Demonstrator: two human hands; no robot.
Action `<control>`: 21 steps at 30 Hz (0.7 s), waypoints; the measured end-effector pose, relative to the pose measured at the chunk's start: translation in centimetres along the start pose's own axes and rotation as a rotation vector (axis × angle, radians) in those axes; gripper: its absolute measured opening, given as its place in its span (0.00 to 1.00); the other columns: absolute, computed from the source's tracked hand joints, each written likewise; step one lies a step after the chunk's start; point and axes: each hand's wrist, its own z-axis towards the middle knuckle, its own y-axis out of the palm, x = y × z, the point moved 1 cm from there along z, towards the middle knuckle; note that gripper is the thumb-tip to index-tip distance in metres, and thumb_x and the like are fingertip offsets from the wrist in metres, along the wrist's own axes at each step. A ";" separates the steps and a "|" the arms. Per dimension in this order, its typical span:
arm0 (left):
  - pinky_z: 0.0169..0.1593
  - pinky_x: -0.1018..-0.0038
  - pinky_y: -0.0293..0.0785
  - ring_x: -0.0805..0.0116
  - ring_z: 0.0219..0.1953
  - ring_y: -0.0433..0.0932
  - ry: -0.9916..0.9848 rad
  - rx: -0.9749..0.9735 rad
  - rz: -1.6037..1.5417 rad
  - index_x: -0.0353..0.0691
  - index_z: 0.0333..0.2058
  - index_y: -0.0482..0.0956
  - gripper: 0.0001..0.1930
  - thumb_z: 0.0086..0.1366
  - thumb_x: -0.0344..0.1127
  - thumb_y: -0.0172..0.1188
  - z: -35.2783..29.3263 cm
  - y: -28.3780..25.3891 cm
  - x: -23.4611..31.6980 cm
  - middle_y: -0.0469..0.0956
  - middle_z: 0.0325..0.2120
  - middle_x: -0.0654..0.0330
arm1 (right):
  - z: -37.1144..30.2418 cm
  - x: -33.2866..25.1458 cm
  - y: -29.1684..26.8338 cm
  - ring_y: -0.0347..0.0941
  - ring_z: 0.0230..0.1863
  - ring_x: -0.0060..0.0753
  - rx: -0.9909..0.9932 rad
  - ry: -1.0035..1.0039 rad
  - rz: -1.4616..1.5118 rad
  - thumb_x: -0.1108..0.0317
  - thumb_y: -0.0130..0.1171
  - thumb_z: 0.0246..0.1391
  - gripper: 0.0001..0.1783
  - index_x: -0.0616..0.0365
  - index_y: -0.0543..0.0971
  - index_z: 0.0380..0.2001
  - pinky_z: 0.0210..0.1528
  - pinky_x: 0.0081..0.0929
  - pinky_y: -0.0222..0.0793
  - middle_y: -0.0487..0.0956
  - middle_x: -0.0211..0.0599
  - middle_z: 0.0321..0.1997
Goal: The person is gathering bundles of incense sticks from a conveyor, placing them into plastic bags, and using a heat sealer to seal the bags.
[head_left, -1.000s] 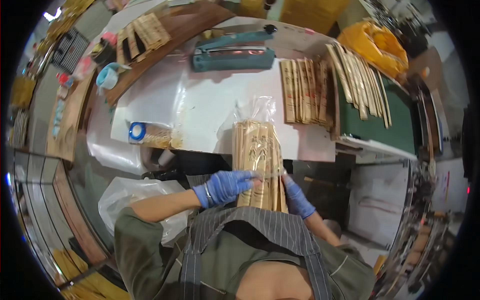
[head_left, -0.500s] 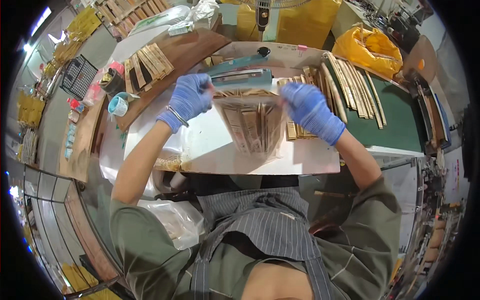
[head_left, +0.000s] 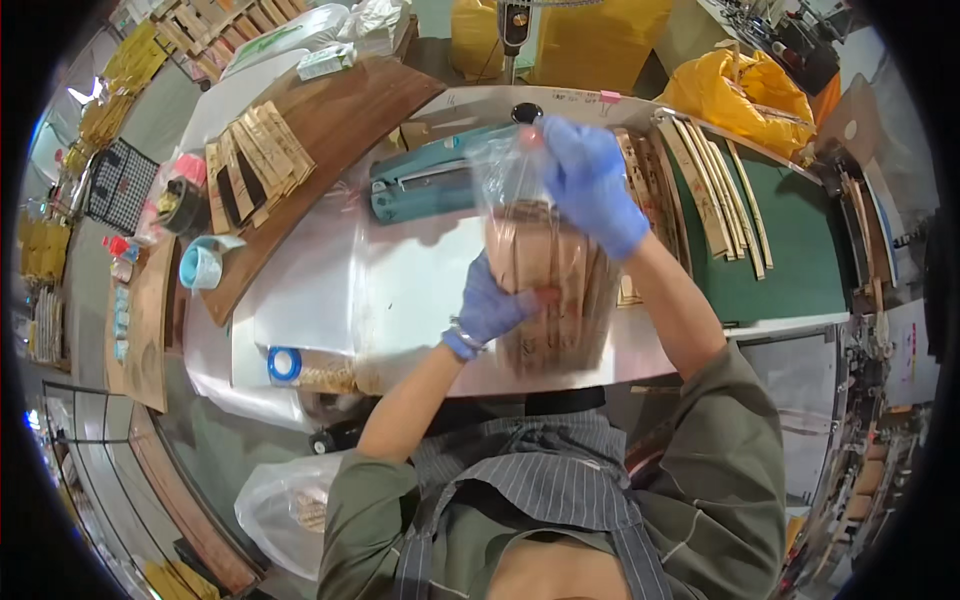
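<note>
A clear plastic bag (head_left: 550, 300) packed with upright flat brown strips stands tilted over the front of the white table. My left hand (head_left: 492, 302), in a blue knitted glove, is wrapped round the bag's lower left side, its thumb across the front. At the bag's loose top my right hand (head_left: 590, 185), gloved alike, grips the gathered plastic; its fingers are partly blurred. A teal bag sealer (head_left: 425, 188) with a long bar lies just behind, left of the bag's top. Behind my right hand the strips on the table are partly hidden.
On the brown board (head_left: 345, 120) at left, several flat strips (head_left: 260, 150) lie fanned near a tape roll (head_left: 202, 265). Long pale strips (head_left: 715, 190) rest on the green mat (head_left: 800, 255) at right. A yellow sack (head_left: 740, 100) stands behind. A blue-rimmed jar (head_left: 284, 363) lies by the front edge.
My left hand has gone from the bag's top left corner down to its lower side. My right hand has moved up and left, gathering the top. The bag has come nearer the front edge.
</note>
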 end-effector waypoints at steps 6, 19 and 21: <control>0.30 0.79 0.73 0.76 0.27 0.76 -0.455 0.417 0.167 0.38 0.32 0.76 0.11 0.49 0.30 0.65 6.0 -4.5 -9.7 0.78 0.27 0.63 | 1.2 9.6 14.2 0.69 0.26 0.39 0.174 0.804 0.099 0.68 0.51 0.51 0.09 0.60 0.69 0.35 0.30 0.35 0.66 0.73 0.45 0.24; 0.43 0.72 0.71 0.69 0.38 0.73 -0.308 0.831 0.029 0.38 0.44 0.71 0.22 0.54 0.43 0.61 -1.4 -18.4 -6.1 0.74 0.38 0.60 | -3.0 12.1 19.8 0.69 0.25 0.19 0.455 0.826 1.172 0.70 0.55 0.52 0.05 0.58 0.76 0.32 0.31 0.17 0.67 0.73 0.26 0.25; 0.43 0.72 0.71 0.69 0.38 0.74 -0.179 0.806 -0.029 0.38 0.45 0.71 0.22 0.55 0.45 0.60 -2.6 -19.0 -6.7 0.74 0.37 0.60 | -2.8 12.0 20.2 0.69 0.23 0.20 0.483 0.824 1.186 0.70 0.55 0.52 0.05 0.57 0.77 0.32 0.29 0.18 0.67 0.73 0.26 0.24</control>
